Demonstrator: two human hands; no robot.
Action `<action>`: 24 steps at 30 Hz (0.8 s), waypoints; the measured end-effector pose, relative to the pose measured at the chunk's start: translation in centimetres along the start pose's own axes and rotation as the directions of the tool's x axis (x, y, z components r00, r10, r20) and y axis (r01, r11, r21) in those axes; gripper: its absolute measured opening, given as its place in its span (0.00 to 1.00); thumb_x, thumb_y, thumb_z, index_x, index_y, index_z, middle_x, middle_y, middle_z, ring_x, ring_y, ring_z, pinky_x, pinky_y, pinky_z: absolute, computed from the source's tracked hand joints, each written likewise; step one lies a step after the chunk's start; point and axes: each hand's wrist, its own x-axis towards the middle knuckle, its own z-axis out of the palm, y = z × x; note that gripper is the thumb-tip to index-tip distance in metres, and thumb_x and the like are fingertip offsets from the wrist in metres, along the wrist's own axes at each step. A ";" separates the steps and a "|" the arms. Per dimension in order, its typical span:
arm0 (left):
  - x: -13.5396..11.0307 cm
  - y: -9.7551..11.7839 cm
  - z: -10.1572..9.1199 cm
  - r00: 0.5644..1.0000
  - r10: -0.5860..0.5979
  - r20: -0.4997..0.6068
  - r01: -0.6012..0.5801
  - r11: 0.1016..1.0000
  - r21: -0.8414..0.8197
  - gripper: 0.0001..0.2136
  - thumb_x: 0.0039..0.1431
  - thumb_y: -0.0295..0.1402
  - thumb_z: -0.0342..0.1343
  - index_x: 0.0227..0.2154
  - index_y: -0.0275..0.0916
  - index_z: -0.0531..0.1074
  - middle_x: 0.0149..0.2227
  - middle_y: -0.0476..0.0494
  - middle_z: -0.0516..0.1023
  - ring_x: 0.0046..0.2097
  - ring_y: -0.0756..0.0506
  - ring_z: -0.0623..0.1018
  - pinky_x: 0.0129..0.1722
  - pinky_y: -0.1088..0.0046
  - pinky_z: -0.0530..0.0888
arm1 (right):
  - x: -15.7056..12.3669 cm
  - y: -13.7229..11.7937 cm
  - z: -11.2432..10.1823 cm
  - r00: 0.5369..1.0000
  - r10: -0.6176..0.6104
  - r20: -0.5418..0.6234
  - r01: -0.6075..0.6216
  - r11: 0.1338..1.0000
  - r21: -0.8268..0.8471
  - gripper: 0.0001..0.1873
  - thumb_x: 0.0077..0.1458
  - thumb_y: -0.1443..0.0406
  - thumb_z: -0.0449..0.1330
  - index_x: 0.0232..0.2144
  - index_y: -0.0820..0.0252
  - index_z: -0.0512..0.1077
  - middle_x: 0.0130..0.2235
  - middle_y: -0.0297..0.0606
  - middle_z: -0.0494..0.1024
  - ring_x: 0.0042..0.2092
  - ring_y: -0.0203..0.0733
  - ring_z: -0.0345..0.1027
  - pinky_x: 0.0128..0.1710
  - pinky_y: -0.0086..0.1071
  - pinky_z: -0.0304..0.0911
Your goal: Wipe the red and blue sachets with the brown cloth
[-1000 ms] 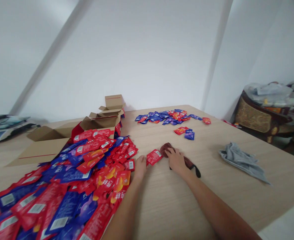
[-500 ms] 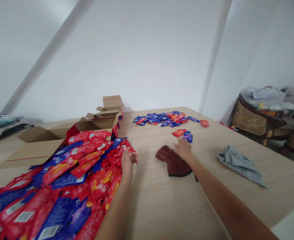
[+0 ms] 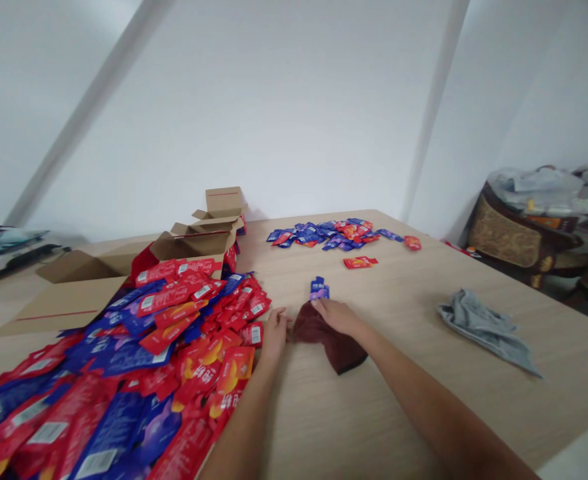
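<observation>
My right hand (image 3: 338, 316) reaches over a brown cloth (image 3: 330, 337), its fingertips closed on the lower end of a small blue-purple packet (image 3: 319, 289). The packet stands out just beyond the cloth's far edge. Whether the fingers also pinch the cloth, I cannot tell. My left hand (image 3: 275, 331) is beside the cloth's left edge, fingers loosely bent and slightly apart, with nothing visible in them. Left of it spreads a large heap of red and blue packets (image 3: 201, 373). A single red-orange packet (image 3: 360, 263) lies farther back on the table.
Open cardboard boxes (image 3: 81, 293) stand behind the heap at left. A scattered group of blue and red packets (image 3: 324, 233) lies near the back edge. On the right is a grey cloth (image 3: 487, 330); beyond the table stands a chair (image 3: 507, 230) piled with bags.
My right hand has drawn the blue packet left and nearer, away from the red-orange one. The brown cloth has shifted left. My left hand has moved slightly right, off the heap's edge.
</observation>
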 end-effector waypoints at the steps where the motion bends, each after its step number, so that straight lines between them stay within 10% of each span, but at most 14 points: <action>1: -0.1 -0.1 -0.1 0.997 0.074 -0.019 -0.072 0.994 0.088 0.14 0.55 0.35 0.46 0.42 0.35 0.66 0.35 0.41 0.75 0.34 0.46 0.75 0.30 0.71 0.72 | -1.0 -1.4 0.2 0.997 -0.069 0.021 0.068 0.998 0.013 0.29 0.61 0.49 0.35 0.51 0.54 0.66 0.53 0.37 0.69 0.53 0.40 0.61 0.52 0.32 0.54; 6: -0.8 -0.1 -0.4 0.943 0.329 0.048 -0.309 0.816 0.488 0.16 0.58 0.29 0.43 0.47 0.34 0.67 0.49 0.37 0.70 0.53 0.43 0.67 0.54 0.61 0.61 | -6.2 -4.9 0.5 0.972 -0.235 -0.015 0.235 0.972 -0.029 0.40 0.48 0.44 0.53 0.61 0.46 0.49 0.58 0.36 0.61 0.55 0.49 0.57 0.53 0.41 0.54; 10: -1.6 0.5 -0.2 0.907 0.321 0.274 -0.422 0.671 0.610 0.19 0.60 0.29 0.41 0.54 0.37 0.63 0.57 0.40 0.63 0.59 0.44 0.60 0.57 0.62 0.57 | -8.2 -4.6 0.5 0.953 -0.304 0.006 0.303 0.947 -0.110 0.33 0.50 0.53 0.56 0.58 0.40 0.54 0.52 0.35 0.66 0.51 0.47 0.61 0.48 0.39 0.58; 15: -2.8 1.5 0.3 0.869 0.267 0.417 -0.492 0.554 0.671 0.20 0.60 0.30 0.40 0.55 0.39 0.61 0.59 0.43 0.61 0.60 0.43 0.58 0.58 0.61 0.55 | -7.3 -1.9 0.0 0.999 -0.013 -0.044 0.002 0.974 -0.226 0.20 0.54 0.60 0.53 0.50 0.47 0.65 0.47 0.41 0.68 0.48 0.49 0.61 0.43 0.39 0.58; 19: -3.5 2.6 0.7 0.843 0.310 0.439 -0.537 0.518 0.666 0.17 0.58 0.29 0.43 0.49 0.39 0.68 0.53 0.41 0.68 0.55 0.43 0.65 0.55 0.63 0.59 | -6.6 0.8 -0.5 0.941 0.256 -0.223 -0.314 0.905 -0.286 0.25 0.57 0.58 0.48 0.57 0.53 0.57 0.54 0.50 0.61 0.52 0.55 0.56 0.42 0.45 0.57; 24: -2.7 2.6 0.3 0.892 0.353 0.284 -0.438 0.514 0.738 0.19 0.57 0.30 0.45 0.52 0.38 0.64 0.54 0.39 0.66 0.56 0.42 0.63 0.55 0.63 0.59 | -6.9 2.0 -0.1 0.996 0.049 -0.075 -0.070 0.946 -0.318 0.32 0.51 0.57 0.54 0.58 0.44 0.53 0.62 0.39 0.51 0.55 0.56 0.51 0.45 0.48 0.55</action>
